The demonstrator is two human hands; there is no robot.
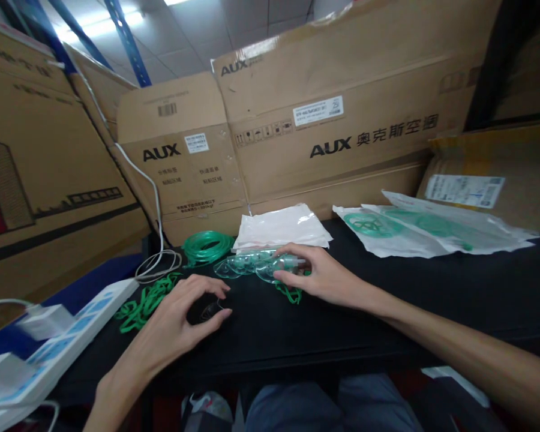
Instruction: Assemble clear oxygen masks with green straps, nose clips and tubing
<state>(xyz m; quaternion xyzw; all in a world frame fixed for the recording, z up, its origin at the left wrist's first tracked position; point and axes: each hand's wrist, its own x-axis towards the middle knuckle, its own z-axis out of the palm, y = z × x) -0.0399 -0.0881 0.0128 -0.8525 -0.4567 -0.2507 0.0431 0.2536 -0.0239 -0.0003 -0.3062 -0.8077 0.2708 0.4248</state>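
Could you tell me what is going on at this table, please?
A person sits at a black table. Their right hand pinches one of the clear green masks lying before a stack of white bags. Their left hand arches over a small dark object, beside loose green straps. A coil of green tubing lies behind, and bagged sets lie to the right.

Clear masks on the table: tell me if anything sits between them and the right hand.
Nothing visible does. The right hand has its fingers and thumb directly on the clear masks. The white bags lie behind them and a green strap lies near the palm, neither in between.
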